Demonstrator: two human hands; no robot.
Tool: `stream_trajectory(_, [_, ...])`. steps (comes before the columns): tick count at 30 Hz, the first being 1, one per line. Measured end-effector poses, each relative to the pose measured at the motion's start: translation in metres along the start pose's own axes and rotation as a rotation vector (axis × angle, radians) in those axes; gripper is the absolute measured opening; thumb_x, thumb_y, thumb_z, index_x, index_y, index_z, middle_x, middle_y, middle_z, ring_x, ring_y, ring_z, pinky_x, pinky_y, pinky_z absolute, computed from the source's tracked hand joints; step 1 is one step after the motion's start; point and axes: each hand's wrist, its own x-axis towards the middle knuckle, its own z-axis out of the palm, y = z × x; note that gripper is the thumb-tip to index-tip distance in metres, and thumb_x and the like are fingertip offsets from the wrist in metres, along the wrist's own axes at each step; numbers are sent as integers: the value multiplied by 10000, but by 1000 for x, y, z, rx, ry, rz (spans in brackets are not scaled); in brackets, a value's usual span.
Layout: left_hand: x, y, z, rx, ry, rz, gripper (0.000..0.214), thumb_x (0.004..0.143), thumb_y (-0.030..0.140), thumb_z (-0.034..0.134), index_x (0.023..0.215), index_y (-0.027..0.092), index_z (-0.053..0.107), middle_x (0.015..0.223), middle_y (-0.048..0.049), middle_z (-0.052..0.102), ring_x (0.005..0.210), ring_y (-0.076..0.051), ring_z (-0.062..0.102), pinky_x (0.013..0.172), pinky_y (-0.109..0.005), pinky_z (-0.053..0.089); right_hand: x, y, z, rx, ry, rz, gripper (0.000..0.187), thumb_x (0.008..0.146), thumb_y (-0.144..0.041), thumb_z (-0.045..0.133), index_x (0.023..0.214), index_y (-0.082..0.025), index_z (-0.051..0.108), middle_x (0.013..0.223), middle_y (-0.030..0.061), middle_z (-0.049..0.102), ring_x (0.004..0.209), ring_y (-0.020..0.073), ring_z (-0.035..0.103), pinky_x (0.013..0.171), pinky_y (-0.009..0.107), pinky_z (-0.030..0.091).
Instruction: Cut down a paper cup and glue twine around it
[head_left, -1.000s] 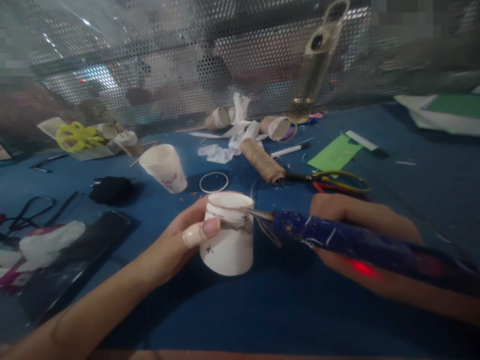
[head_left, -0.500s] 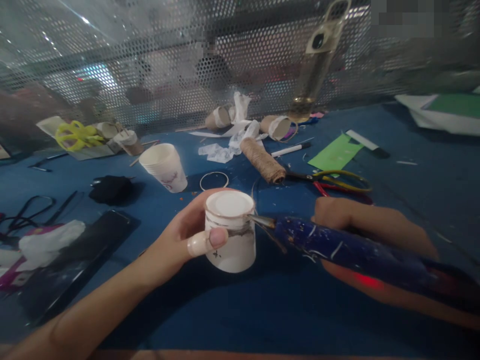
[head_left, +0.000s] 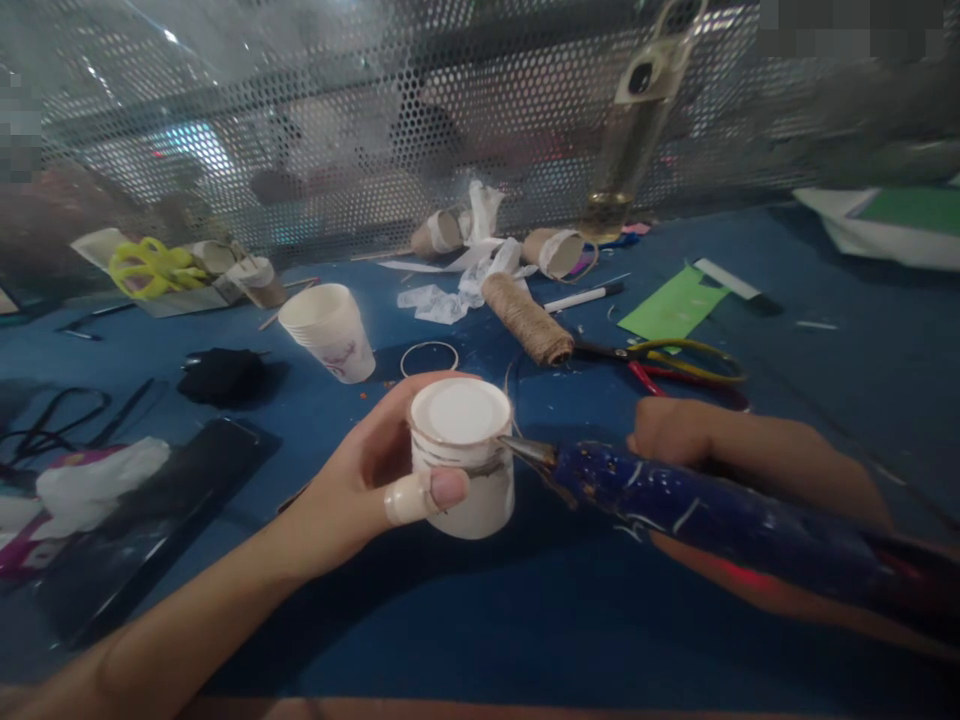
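My left hand [head_left: 375,480] is wrapped round an upside-down white paper cup [head_left: 472,500], its thumb, with a bandage on it, across the front. Brown twine rings the cup's upper rim, and dark marks show on its side. From the right, my right hand [head_left: 757,460] grips a blue hot glue gun [head_left: 675,500] spotted with dried glue. The gun's metal nozzle touches or nearly touches the twine at the cup's right edge. Part of the right hand is hidden behind the gun.
Behind the cup lie a twine roll [head_left: 529,318], scissors [head_left: 675,358], a thin ring [head_left: 429,358] and green paper [head_left: 671,305]. Stacked paper cups [head_left: 330,330] stand left of these. A phone [head_left: 150,530] is at the left, a bottle [head_left: 630,130] by the perforated metal screen [head_left: 337,120].
The cup appears turned a little in my left hand, whose thumb sits slightly farther right. The glue gun stays at the cup's right edge, moved only slightly.
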Motion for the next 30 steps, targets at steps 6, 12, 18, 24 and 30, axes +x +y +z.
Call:
stream_trajectory(6, [0, 1, 1, -10, 2, -18, 478, 884, 415, 803, 1345, 380, 677, 1302, -48, 682, 1209, -316, 618, 1020, -414, 514, 0, -2, 0, 12, 6, -1, 218, 739, -203, 675, 798, -288, 484, 673, -68, 542, 492, 122, 492, 427, 296, 317])
stream_trajectory(12, [0, 0, 3, -53, 21, 7, 494, 865, 414, 812, 1341, 346, 696, 1260, -54, 709, 1155, -308, 632, 975, -395, 527, 0, 0, -1, 12, 16, -3, 198, 754, -214, 663, 804, -301, 493, 654, -60, 547, 490, 145, 486, 440, 318, 306])
stream_trajectory(18, [-1, -6, -3, -74, -69, 60, 516, 938, 370, 755, 1434, 308, 628, 1321, -52, 699, 1187, -259, 635, 1008, -348, 520, 0, -1, -2, -43, -3, -7, 213, 774, -195, 659, 789, -289, 469, 674, -71, 550, 502, 117, 515, 431, 304, 337])
stream_trajectory(24, [-1, -9, -6, -75, -104, 90, 563, 958, 391, 722, 1487, 262, 577, 1351, -73, 676, 1199, -275, 638, 1017, -369, 529, 1, -5, 0, -26, -19, 2, 184, 819, -211, 622, 801, -284, 455, 672, -77, 515, 500, 108, 486, 455, 303, 337])
stream_trajectory(30, [-2, -4, -5, -69, -110, 54, 561, 946, 442, 722, 1472, 291, 596, 1346, -58, 672, 1165, -288, 661, 979, -379, 544, 1, -12, 0, -17, 21, 85, 192, 882, -249, 623, 786, -285, 460, 688, -79, 491, 528, 117, 456, 493, 328, 312])
